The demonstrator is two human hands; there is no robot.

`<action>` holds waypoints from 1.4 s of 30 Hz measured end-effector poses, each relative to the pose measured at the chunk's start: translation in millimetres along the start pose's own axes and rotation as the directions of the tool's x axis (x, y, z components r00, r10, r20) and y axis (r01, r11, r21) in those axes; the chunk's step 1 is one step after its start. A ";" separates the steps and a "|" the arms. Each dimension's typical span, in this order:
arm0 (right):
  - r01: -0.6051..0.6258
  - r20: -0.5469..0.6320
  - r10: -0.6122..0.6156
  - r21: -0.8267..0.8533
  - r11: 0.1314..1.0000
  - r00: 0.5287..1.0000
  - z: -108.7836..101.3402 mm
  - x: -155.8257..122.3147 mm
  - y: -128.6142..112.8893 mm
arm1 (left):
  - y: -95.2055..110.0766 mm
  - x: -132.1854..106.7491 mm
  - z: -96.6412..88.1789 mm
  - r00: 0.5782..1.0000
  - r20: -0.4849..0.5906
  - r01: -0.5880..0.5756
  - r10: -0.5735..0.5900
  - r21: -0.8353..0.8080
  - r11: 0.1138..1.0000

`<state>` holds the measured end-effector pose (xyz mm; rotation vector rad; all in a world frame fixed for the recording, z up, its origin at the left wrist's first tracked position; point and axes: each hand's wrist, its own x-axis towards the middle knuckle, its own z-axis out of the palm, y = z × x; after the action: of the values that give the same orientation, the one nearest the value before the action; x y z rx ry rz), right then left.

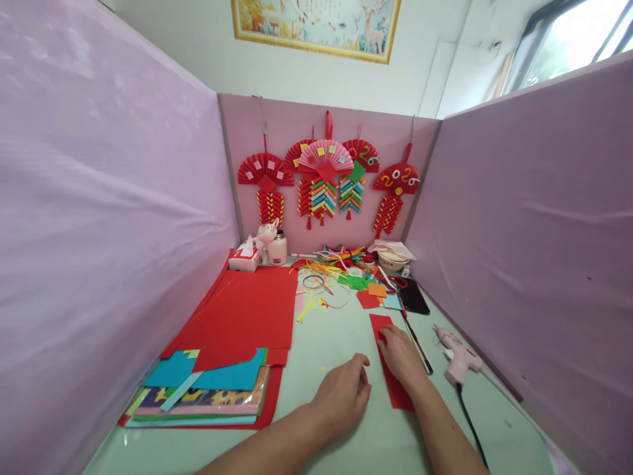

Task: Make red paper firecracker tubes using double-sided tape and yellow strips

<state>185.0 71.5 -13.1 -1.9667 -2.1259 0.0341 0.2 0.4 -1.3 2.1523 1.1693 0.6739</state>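
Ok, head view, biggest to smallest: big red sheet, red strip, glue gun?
1. big red sheet
2. red strip under the right hand
3. glue gun, close to the strip, so unsure

Pale table (321, 343) bears paper stack (232, 330), coloured scraps (336, 277), red strip (382, 324), glue gun (459, 359).

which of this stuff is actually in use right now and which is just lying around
In use: red paper strip, right hand resting on it, left hand just beside it.
Lying about: glue gun, phone, stack of coloured paper, paper scraps, tissue box, bowl, hanging paper fans.
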 end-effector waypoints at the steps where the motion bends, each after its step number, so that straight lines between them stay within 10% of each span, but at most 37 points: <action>1: 0.001 -0.001 -0.001 0.000 1.000 1.000 0.1 0.1 0.0 | 0.0 0.1 0.0 1.000 0.000 0.000 0.000 0.001 1.000; 36: -0.025 -0.012 0.026 0.026 0.999 1.000 -1.8 0.5 2.0 | -1.9 1.4 1.7 1.000 0.018 -0.007 0.006 0.067 0.998; 42: 0.023 -0.205 0.014 0.177 0.984 0.979 -7.9 6.4 2.9 | -3.0 2.4 2.6 1.000 0.026 0.007 -0.008 0.059 0.998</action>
<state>188.9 76.9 -4.9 -1.7805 -1.9243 0.0185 1.4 3.1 -4.8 2.1978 1.1966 0.6125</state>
